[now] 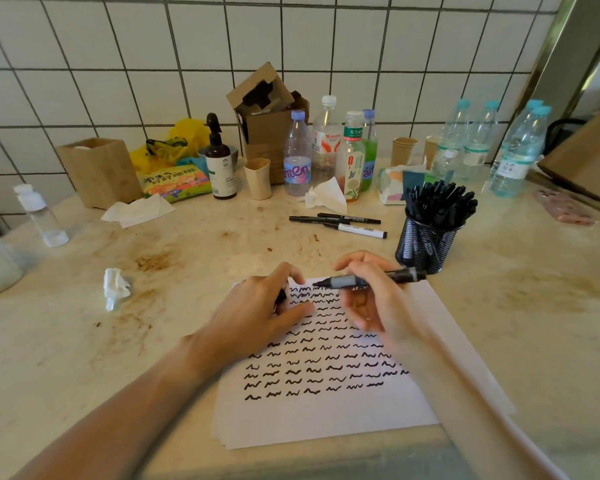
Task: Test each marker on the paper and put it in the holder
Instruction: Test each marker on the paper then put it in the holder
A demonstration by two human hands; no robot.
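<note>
Head view shows my right hand (368, 299) gripping an uncapped marker (368, 279) across the far edge of the paper (326, 414), tip pointing left, barrel roughly level and lifted off the sheet. My left hand (267, 306) rests on the paper's far left corner, fingers curled round something small and black that I take to be the cap (281, 296), though most of it is hidden.

Rows of black squiggles already fill the far half of the sheet, so the bare part lies at the near edge. If I bring the tip down where it hovers now, the new stroke lands on old marks and I could not judge whether this marker writes. Dragging my right palm over ink that may be fresh could smear it. Pushing the cap on askew could ink my left fingertips.

The mesh holder (426, 240) stands just beyond the paper's far right corner, crowded with markers; forcing another in at a slant might tip it or knock one out. Three loose markers (343, 223) lie further back on the counter (84, 341), untested as far as I can judge.

Both forearms reach in from the near edge, wrists low, hands close together but not touching.
</note>
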